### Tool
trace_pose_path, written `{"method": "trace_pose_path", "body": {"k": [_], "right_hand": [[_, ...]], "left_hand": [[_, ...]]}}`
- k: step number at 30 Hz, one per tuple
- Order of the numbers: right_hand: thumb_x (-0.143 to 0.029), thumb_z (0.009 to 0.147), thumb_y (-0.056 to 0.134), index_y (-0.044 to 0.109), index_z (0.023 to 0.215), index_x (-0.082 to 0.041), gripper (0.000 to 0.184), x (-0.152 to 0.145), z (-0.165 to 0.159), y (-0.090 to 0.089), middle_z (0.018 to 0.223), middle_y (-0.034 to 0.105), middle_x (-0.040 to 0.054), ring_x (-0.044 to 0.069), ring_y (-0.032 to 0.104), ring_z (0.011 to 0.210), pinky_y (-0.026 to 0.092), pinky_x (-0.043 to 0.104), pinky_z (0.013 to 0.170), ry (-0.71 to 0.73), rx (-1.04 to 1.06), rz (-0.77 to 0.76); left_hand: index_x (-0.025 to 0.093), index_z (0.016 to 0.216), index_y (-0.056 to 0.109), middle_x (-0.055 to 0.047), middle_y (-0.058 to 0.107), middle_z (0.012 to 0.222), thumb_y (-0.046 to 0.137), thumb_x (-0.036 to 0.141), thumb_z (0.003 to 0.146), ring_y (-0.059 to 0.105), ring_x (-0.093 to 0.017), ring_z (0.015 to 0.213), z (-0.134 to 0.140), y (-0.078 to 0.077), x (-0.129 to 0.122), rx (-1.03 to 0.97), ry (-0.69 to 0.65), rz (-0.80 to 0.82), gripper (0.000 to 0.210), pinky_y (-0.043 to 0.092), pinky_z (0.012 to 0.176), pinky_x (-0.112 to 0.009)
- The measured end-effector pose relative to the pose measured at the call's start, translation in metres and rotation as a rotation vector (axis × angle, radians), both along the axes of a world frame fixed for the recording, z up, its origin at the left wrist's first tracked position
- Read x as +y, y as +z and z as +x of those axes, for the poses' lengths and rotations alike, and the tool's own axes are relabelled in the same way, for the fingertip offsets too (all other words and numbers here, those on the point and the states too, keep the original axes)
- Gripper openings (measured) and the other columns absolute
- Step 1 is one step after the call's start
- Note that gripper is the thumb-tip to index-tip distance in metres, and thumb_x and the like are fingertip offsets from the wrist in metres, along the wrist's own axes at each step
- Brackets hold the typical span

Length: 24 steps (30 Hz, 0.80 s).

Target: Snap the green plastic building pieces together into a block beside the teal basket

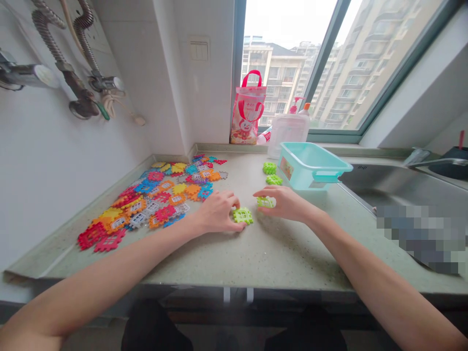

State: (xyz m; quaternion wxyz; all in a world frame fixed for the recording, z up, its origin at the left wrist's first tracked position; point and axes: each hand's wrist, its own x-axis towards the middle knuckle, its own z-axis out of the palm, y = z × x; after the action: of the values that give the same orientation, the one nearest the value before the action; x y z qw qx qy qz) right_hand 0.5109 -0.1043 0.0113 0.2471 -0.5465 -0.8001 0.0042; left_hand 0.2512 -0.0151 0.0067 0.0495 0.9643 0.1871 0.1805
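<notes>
In the middle of the counter my left hand (219,212) has its thumb and fingers closed around a lime-green toothed building block (243,216), which rests on or just above the surface. Facing it, my right hand (283,202) grips another lime-green block (265,202) between thumb and fingers. A narrow gap separates the two blocks. Beyond my right hand are two more groups of lime-green blocks, one nearer (274,180) and one farther back (269,168). Left of my left hand spreads a heap of mixed red, orange, yellow, blue and grey blocks (164,213).
A turquoise plastic basket (310,183) stands right of the green blocks. Behind it a translucent container (288,131) and a pink bag (246,117) are by the window. A metal sink (365,183) with a faucet (438,163) lies to the right. Walls bound the left.
</notes>
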Motion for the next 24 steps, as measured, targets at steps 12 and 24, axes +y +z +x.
{"method": "trace_pose_path", "body": {"k": [12, 24], "right_hand": [[-0.037, 0.092, 0.082, 0.071, 0.122, -0.025, 0.034, -0.001, -0.053, -0.016, 0.118, 0.08, 0.0059, 0.025, 0.076, 0.105, 0.056, 0.038, 0.097, 0.197, 0.219, -0.096], [-0.025, 0.082, 0.084, 0.077, 0.119, -0.025, 0.037, -0.005, -0.017, -0.004, 0.111, 0.079, 0.0058, 0.024, 0.073, 0.101, 0.056, 0.038, 0.094, 0.179, 0.094, -0.145]], "left_hand": [[0.023, 0.102, 0.073, -0.009, 0.066, 0.141, 0.09, 0.048, 0.068, 0.059, -0.034, 0.133, -0.014, -0.002, 0.002, -0.038, 0.054, -0.201, 0.045, 0.041, 0.118, -0.052], [0.024, 0.097, 0.074, -0.008, 0.071, 0.134, 0.092, 0.047, 0.068, 0.062, -0.033, 0.13, -0.016, -0.005, 0.005, -0.075, 0.026, -0.178, 0.041, 0.042, 0.114, -0.052]]}}
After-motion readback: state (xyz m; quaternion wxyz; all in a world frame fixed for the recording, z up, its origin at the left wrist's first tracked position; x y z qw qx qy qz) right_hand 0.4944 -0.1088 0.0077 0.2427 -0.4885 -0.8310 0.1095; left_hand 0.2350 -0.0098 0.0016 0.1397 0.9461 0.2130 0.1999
